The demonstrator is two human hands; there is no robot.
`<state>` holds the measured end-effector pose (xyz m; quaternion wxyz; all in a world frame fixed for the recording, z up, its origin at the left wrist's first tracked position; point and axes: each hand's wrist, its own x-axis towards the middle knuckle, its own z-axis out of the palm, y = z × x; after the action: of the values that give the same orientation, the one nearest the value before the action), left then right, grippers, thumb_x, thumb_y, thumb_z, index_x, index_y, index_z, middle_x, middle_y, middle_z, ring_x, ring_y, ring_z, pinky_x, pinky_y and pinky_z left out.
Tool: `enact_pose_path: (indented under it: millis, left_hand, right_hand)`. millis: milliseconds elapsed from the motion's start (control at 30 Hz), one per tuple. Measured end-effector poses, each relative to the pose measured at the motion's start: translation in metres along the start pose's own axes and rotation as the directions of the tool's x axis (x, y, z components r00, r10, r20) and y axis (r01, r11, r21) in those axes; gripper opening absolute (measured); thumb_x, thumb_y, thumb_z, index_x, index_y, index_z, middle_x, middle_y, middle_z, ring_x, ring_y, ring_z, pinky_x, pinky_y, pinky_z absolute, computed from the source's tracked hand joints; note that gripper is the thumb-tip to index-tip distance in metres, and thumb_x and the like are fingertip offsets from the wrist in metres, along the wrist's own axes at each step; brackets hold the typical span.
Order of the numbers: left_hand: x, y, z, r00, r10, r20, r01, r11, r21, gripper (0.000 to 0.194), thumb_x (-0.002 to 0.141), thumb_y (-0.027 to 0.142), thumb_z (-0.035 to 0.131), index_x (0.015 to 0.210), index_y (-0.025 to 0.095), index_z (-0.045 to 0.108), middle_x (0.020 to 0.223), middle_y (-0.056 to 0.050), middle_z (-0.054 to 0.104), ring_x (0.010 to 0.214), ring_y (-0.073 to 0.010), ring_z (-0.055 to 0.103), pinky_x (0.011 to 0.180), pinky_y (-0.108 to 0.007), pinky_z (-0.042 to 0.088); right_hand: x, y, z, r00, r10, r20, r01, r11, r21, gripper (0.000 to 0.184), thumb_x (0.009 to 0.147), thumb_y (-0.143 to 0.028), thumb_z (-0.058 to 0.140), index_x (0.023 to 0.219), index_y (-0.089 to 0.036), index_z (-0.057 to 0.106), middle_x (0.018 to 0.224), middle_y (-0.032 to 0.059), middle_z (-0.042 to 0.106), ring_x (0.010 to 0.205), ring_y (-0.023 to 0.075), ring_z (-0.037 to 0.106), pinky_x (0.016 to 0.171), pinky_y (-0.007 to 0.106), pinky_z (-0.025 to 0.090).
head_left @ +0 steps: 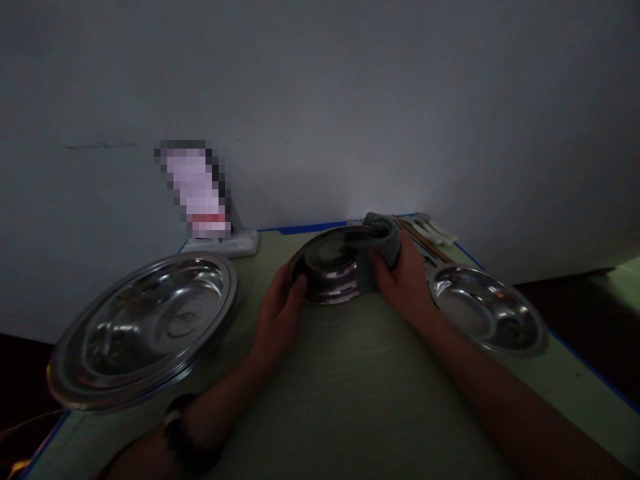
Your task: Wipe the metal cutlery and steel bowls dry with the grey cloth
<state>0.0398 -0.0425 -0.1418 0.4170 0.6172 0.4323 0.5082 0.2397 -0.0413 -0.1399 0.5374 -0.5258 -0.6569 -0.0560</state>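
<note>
A shiny metal bowl (327,257), apparently turned bottom up, is between my hands over the middle of the table. My left hand (280,307) grips its left rim, with the thumb on the near side. In my right hand (403,277) is a grey-green cloth (383,250), closed in the fingers and pressed against the bowl's right side. The cloth hides part of that rim. Right of my right wrist lies another metal bowl (487,310), open side up. On the left, a stack of wide metal basins (155,327) stands near my left forearm.
Behind the basins, a phone (197,190), blurred by pixels, leans upright on a white base (225,243). Chopsticks (425,240) and white-handled utensils (440,232) lie at the back right. A grey wall (320,100) rises behind the green table (340,387), which has blue edges.
</note>
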Motion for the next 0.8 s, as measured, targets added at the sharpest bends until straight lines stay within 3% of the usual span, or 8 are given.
enact_pose_path:
  millis: [133, 333, 467, 567, 700, 800]
  left_hand:
    - [-0.003, 0.000, 0.000, 0.999, -0.034, 0.043, 0.030, 0.995, 0.096, 0.042, 0.082, 0.040, 0.053, 0.119, 0.020, 0.052, 0.096, -0.004, 0.064, 0.098, -0.0228, 0.058, 0.086, -0.038, 0.046]
    - [-0.001, -0.003, 0.001, 0.998, -0.030, 0.051, 0.025, 0.995, 0.099, 0.041, 0.081, 0.041, 0.054, 0.115, 0.019, 0.053, 0.088, -0.005, 0.063, 0.089, -0.0225, 0.060, 0.081, -0.039, 0.048]
    - [-0.004, -0.003, 0.003, 0.993, -0.032, 0.111, 0.030, 0.999, 0.021, 0.042, 0.079, 0.037, 0.058, 0.117, 0.021, 0.049, 0.106, -0.008, 0.061, 0.095, -0.0230, 0.060, 0.077, -0.037, 0.052]
    - [-0.006, -0.007, 0.004, 0.991, -0.002, 0.135, 0.008, 0.999, -0.039, 0.047, 0.079, 0.030, 0.058, 0.123, 0.025, 0.041, 0.125, -0.009, 0.050, 0.102, -0.0223, 0.058, 0.080, -0.037, 0.052]
    - [-0.004, -0.014, 0.000, 0.992, 0.122, 0.030, -0.125, 0.986, 0.113, 0.056, 0.077, 0.022, 0.058, 0.128, 0.024, 0.034, 0.132, -0.010, 0.042, 0.117, -0.0248, 0.046, 0.098, -0.045, 0.039]
    - [-0.002, -0.015, -0.003, 0.976, 0.214, -0.041, -0.206, 0.966, 0.154, 0.053, 0.076, 0.016, 0.057, 0.125, 0.022, 0.036, 0.123, -0.008, 0.049, 0.116, -0.0239, 0.047, 0.101, -0.045, 0.036]
  right_hand:
    - [0.007, 0.006, -0.008, 1.000, 0.013, 0.012, -0.012, 0.998, -0.058, 0.027, 0.079, -0.025, 0.054, 0.104, -0.019, 0.051, 0.095, 0.0078, 0.060, 0.088, 0.0223, 0.056, 0.079, 0.041, 0.046]
    - [0.011, 0.008, -0.014, 0.996, 0.035, 0.083, -0.029, 0.997, -0.066, 0.025, 0.078, -0.025, 0.055, 0.102, -0.019, 0.053, 0.096, 0.0077, 0.061, 0.086, 0.0220, 0.057, 0.076, 0.040, 0.046]
    - [0.015, 0.012, -0.020, 0.986, 0.075, 0.151, -0.064, 0.995, -0.078, 0.024, 0.077, -0.027, 0.056, 0.100, -0.019, 0.054, 0.094, 0.0076, 0.063, 0.084, 0.0231, 0.058, 0.073, 0.041, 0.046]
    - [0.012, 0.012, -0.017, 0.989, 0.088, 0.118, -0.081, 0.995, -0.061, 0.029, 0.076, -0.028, 0.058, 0.104, -0.020, 0.053, 0.098, 0.0080, 0.062, 0.088, 0.0242, 0.058, 0.076, 0.043, 0.046]
    - [0.001, 0.002, -0.001, 0.998, 0.065, 0.015, -0.065, 0.998, -0.020, 0.035, 0.077, -0.023, 0.057, 0.110, -0.021, 0.047, 0.104, 0.0086, 0.060, 0.095, 0.0244, 0.056, 0.082, 0.045, 0.045]
    - [-0.006, -0.006, 0.008, 0.996, 0.082, -0.024, -0.081, 0.996, 0.022, 0.032, 0.078, -0.022, 0.055, 0.108, -0.023, 0.046, 0.100, 0.0073, 0.060, 0.092, 0.0230, 0.057, 0.079, 0.044, 0.047]
